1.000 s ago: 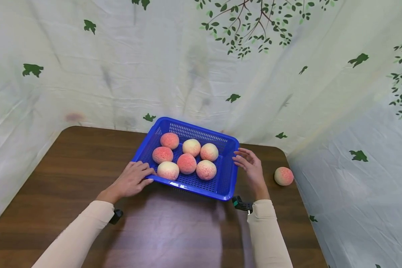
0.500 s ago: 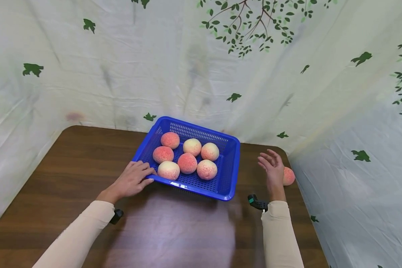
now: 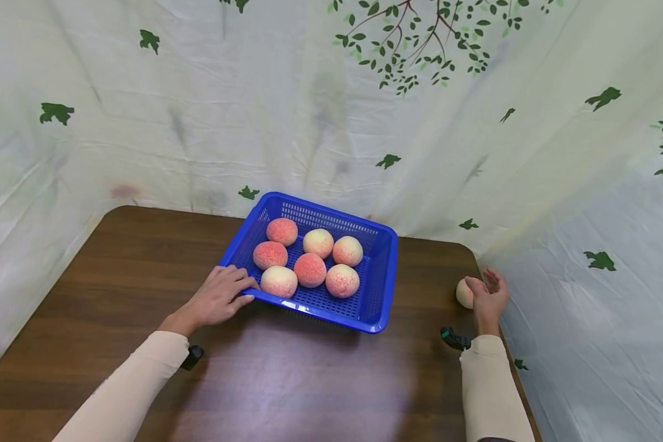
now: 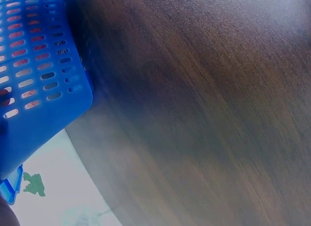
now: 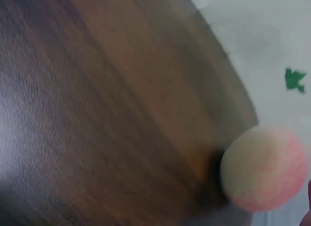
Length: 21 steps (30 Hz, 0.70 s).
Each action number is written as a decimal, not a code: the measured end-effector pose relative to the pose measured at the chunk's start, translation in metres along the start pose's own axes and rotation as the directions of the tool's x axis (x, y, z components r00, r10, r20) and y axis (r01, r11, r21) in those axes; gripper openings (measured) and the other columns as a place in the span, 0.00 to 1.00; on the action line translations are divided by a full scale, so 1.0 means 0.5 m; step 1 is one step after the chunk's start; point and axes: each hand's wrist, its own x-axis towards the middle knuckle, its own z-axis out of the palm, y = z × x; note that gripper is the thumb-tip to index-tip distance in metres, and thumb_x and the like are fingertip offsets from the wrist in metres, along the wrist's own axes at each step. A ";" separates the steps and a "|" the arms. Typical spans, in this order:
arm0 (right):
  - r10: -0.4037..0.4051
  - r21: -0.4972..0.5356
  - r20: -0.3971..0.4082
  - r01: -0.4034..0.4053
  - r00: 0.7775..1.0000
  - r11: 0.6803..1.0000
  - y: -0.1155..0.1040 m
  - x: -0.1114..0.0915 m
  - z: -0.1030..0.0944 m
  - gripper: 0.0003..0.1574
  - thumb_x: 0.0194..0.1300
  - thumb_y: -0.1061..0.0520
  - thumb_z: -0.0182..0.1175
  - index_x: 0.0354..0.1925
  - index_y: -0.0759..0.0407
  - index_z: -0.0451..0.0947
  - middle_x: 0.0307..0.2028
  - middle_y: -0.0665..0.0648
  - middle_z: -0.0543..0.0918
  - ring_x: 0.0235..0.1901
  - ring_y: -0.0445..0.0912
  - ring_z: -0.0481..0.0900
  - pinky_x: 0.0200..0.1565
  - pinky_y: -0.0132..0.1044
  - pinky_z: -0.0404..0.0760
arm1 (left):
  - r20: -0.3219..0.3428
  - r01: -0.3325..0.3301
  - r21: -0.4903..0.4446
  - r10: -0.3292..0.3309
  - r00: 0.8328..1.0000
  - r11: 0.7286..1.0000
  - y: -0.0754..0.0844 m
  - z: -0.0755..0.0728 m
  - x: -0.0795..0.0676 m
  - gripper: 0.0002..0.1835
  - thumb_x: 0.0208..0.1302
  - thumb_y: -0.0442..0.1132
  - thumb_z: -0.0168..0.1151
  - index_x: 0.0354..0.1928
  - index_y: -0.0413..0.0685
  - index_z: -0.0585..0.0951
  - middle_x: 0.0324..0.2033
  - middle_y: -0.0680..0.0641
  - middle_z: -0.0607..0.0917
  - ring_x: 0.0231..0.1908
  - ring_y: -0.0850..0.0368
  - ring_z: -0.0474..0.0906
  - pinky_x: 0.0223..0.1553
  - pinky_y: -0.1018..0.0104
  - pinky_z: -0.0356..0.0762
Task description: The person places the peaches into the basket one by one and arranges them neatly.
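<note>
My left hand (image 3: 217, 298) holds the near left corner of a blue plastic basket (image 3: 323, 316), with fingers over its rim. Inside lie several peaches, pink-red or cream with pink blush; one cream peach (image 3: 279, 282) sits close to the left fingertips. In the left wrist view, slotted basket wall (image 4: 39, 90) fills the left side. At the table's right edge, my right hand (image 3: 490, 302) is beside a lone peach (image 3: 464, 294) and partly covers it. The right wrist view shows this peach (image 5: 265, 168), with a bit of a finger (image 5: 306, 218) at the frame's edge, seemingly apart from it.
The dark wooden table (image 3: 116, 264) has rounded back corners. A whitish curtain (image 3: 199, 123) printed with leaves and branches hangs behind and at both sides. Basket and curtain are close at the back; the lone peach lies near the table's right edge.
My right hand has moved from beside the basket's right rim, rightward across the table to the lone peach. The left hand and basket have stayed in place.
</note>
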 end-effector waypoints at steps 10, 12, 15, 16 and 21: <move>0.118 -0.133 0.057 -0.110 0.991 0.985 0.033 0.015 -0.019 0.47 0.59 0.68 0.66 0.71 0.64 0.55 0.71 0.62 0.58 0.72 0.52 0.53 0.67 0.44 0.57 | -0.016 -0.007 -0.002 0.007 1.000 1.000 -0.001 0.002 -0.002 0.07 0.63 0.41 0.63 0.42 0.50 0.82 0.33 0.53 0.75 0.40 0.52 0.68 0.47 0.52 0.61; 0.148 -0.172 0.067 -0.135 0.987 0.976 0.040 0.016 -0.019 0.48 0.59 0.70 0.64 0.72 0.64 0.53 0.72 0.63 0.57 0.71 0.54 0.55 0.67 0.46 0.58 | -0.013 -0.002 -0.007 0.002 1.000 1.000 0.000 0.002 -0.002 0.07 0.63 0.41 0.62 0.42 0.50 0.82 0.33 0.53 0.75 0.40 0.52 0.68 0.47 0.52 0.61; 0.180 -0.220 0.080 -0.159 0.980 0.962 0.049 0.015 -0.017 0.48 0.59 0.72 0.62 0.72 0.64 0.52 0.71 0.66 0.57 0.69 0.58 0.56 0.67 0.49 0.57 | -0.012 0.002 -0.010 -0.002 1.000 1.000 0.000 0.001 -0.002 0.07 0.63 0.42 0.62 0.42 0.50 0.82 0.34 0.54 0.75 0.40 0.53 0.68 0.48 0.52 0.61; 0.187 -0.230 0.084 -0.163 0.979 0.959 0.052 0.015 -0.017 0.48 0.59 0.72 0.62 0.72 0.65 0.52 0.71 0.67 0.56 0.68 0.59 0.56 0.67 0.50 0.56 | -0.013 0.001 -0.007 -0.001 1.000 1.000 0.000 0.001 -0.002 0.07 0.63 0.42 0.62 0.42 0.51 0.82 0.34 0.54 0.75 0.40 0.53 0.68 0.48 0.52 0.60; 0.192 -0.244 0.082 -0.167 0.978 0.955 0.063 0.019 -0.012 0.48 0.55 0.75 0.62 0.70 0.67 0.53 0.68 0.69 0.58 0.65 0.60 0.57 0.67 0.52 0.56 | -0.027 -0.010 -0.004 0.009 1.000 1.000 -0.001 0.001 -0.002 0.07 0.63 0.41 0.63 0.41 0.51 0.82 0.33 0.54 0.75 0.39 0.53 0.68 0.47 0.52 0.61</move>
